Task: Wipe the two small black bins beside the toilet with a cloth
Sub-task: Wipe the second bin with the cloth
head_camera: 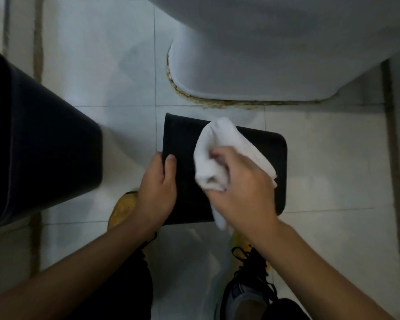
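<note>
A small black bin [185,139] is held in front of me over the tiled floor, its flat underside facing up. My left hand [157,192] grips its left edge, thumb on top. My right hand [243,188] clutches a bunched white cloth [219,153] and presses it against the bin's dark surface. A second black bin [44,144] stands on the floor at the left, apart from both hands.
The white toilet base [252,65] fills the upper right, with stained sealant along its foot. Pale floor tiles [333,169] surround the bins. My shoes [249,285] are on the floor below the held bin.
</note>
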`<action>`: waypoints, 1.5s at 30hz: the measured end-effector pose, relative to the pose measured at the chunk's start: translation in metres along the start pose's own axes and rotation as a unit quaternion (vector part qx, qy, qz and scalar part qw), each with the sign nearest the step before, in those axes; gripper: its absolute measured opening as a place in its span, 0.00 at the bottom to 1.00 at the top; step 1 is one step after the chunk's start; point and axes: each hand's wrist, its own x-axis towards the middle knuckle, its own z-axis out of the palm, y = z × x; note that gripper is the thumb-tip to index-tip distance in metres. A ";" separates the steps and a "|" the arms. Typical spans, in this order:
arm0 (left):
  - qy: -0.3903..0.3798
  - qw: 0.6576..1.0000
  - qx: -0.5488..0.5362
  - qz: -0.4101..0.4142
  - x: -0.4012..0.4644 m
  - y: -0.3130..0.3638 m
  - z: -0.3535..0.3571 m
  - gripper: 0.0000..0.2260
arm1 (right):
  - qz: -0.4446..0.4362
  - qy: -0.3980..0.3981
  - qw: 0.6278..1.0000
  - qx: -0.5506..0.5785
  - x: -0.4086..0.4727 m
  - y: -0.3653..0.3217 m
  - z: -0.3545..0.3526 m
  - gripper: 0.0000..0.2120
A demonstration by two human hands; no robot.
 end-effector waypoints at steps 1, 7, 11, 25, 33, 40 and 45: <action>0.009 1.000 -0.003 0.012 0.001 -0.002 0.001 0.12 | -0.033 -0.007 0.998 -0.056 -0.002 0.008 0.013 0.20; -0.006 0.998 -0.057 0.021 0.004 -0.009 0.004 0.12 | -0.033 0.018 0.983 -0.180 0.003 0.016 0.031 0.32; -0.024 0.993 -0.112 0.024 0.005 -0.015 0.000 0.11 | -0.134 0.002 0.975 -0.179 0.003 -0.001 0.049 0.25; 0.019 0.998 -0.051 0.017 0.010 -0.017 0.001 0.16 | 0.068 0.132 0.979 -0.136 0.056 0.063 0.009 0.20; 0.002 0.998 -0.039 0.043 0.017 -0.025 -0.003 0.14 | -0.174 0.016 0.982 -0.066 -0.004 -0.003 0.065 0.22; 0.024 0.999 -0.022 0.029 0.013 -0.016 0.000 0.16 | 0.149 0.161 0.970 -0.107 0.067 0.084 0.002 0.24; 0.004 0.998 -0.058 -0.007 0.024 -0.015 -0.001 0.15 | 0.070 0.136 0.980 -0.125 0.037 0.063 0.017 0.22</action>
